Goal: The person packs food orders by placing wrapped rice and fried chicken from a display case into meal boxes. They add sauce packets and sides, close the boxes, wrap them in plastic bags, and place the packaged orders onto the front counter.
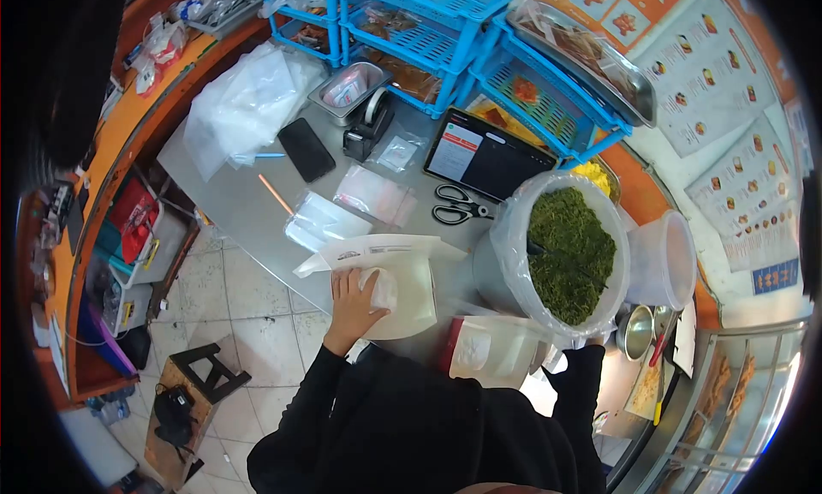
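Observation:
My left hand (349, 312) lies over an open white paper box (413, 295), fingers stretched out and thumb spread. Between its index finger and thumb sits a whitish, rounded packet (379, 290), which the hand touches. Only a sliver of my right hand (593, 342) shows at the near right edge of a large tub (499, 263); its fingers are hidden. Shredded green leaves (572, 254) fill the plastic-lined tub. To the left of the right sleeve is a second open box (505, 361) with a red edge and something clear inside.
Black-handled scissors (458, 205), a tablet (488, 156), a phone (306, 150) and a tape dispenser (368, 126) lie farther back. Blue racks (411, 36) stand behind. At right are a clear container (664, 258), a metal bowl (635, 331) and a yellow-handled knife (658, 407).

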{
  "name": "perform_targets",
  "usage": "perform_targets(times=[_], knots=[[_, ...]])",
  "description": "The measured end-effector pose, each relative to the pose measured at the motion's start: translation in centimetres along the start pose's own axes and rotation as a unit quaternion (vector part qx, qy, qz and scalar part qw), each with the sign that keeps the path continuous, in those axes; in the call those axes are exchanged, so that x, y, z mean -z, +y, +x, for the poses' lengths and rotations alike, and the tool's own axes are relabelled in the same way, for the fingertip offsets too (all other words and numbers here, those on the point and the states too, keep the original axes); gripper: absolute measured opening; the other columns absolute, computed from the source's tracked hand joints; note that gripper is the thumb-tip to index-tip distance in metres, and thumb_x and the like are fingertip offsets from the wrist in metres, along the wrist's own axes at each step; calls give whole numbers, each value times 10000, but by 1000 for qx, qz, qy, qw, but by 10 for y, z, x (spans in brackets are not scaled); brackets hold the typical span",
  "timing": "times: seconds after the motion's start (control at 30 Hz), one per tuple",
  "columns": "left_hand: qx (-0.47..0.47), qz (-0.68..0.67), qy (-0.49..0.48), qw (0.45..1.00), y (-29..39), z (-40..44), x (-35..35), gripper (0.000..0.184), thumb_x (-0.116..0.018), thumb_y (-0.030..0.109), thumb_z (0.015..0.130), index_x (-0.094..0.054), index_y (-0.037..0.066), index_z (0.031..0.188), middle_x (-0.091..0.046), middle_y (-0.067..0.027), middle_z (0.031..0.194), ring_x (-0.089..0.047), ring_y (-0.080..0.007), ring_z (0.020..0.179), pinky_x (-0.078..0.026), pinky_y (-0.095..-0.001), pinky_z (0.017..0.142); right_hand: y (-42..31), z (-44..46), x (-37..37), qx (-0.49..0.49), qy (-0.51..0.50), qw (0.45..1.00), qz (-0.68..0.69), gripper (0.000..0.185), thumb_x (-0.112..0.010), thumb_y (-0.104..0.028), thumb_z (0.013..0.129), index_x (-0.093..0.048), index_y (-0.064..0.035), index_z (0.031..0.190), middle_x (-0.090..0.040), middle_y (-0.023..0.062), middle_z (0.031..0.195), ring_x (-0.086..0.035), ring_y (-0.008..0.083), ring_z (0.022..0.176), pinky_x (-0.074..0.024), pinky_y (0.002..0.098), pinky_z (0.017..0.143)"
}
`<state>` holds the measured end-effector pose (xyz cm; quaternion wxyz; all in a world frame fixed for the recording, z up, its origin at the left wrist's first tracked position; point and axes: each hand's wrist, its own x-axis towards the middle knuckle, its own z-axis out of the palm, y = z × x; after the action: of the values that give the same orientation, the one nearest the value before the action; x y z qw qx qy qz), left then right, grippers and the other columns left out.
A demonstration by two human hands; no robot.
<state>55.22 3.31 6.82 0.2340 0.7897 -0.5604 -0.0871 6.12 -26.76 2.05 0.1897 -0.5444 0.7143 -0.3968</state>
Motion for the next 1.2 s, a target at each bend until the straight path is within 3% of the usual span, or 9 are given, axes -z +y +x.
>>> perform_targets(times=[0.13,0.2,0.4,0.5,0.7,0.83,0.97,1.07,1.2], knots=[[-14,-128,-1,992,28,8,31,490,-663,260,706,-490,96,1135,-498,-117,997,-492,-273,928,-398,-390,803,14,27,67,17,116,984,137,160,-458,-229,863,-520,-92,917,-528,20,895,-504,117,844,-428,298,729],[-56,-238,-26,969,58,10,49,380,-628,212,753,-516,79,1091,-539,-94,919,-539,-235,823,-443,-335,710,-80,-49,89,13,201,930,307,128,-469,-205,847,-497,-80,848,-510,10,844,-489,113,777,-404,274,683],[-231,-443,-318,806,151,-6,44,208,-590,121,795,-557,43,985,-567,-66,863,-558,-132,715,-461,-258,607,-130,-170,133,0,250,869,427,140,-446,-183,848,-499,-53,844,-531,58,894,-491,135,852,-396,291,773],[-273,-546,-344,713,202,-18,24,293,-599,153,792,-509,38,1047,-550,-65,861,-544,-123,694,-458,-255,607,-129,-221,144,27,194,881,430,135,-442,-161,855,-495,-38,876,-538,89,928,-501,159,888,-399,303,807],[-186,-530,-332,757,297,-65,-13,496,-610,213,777,-375,54,1183,-532,-98,937,-561,-159,703,-464,-285,628,-109,-301,159,26,144,922,358,175,-449,-120,832,-518,25,901,-547,103,935,-498,155,855,-387,264,753],[-334,-426,-203,815,342,-109,-55,389,-515,167,819,-441,71,1189,-508,-131,857,-553,-254,649,-461,-324,575,-70,-339,200,59,87,958,268,120,-491,-104,826,-514,10,857,-536,93,905,-470,136,797,-367,249,747],[-408,-321,-227,824,381,-181,-67,358,-504,167,832,-487,93,1182,-465,-99,787,-522,-245,595,-443,-340,548,-32,-366,253,42,389,893,223,91,-537,-84,795,-528,4,775,-523,96,810,-486,149,718,-403,268,689],[-464,-309,-242,794,415,-242,-86,372,-503,188,834,-483,112,1198,-447,-85,781,-506,-236,603,-436,-334,543,-6,-402,324,139,186,949,215,62,-537,-64,778,-528,-3,775,-536,119,805,-505,170,695,-415,280,657],[-552,-342,-246,719,455,-302,-97,407,-510,178,812,-474,124,1214,-454,-75,803,-496,-222,671,-425,-315,572,56,-416,360,-31,45,998,-19,180,-555,-56,725,-577,1,895,-572,165,910,-565,271,840,-430,331,726]])
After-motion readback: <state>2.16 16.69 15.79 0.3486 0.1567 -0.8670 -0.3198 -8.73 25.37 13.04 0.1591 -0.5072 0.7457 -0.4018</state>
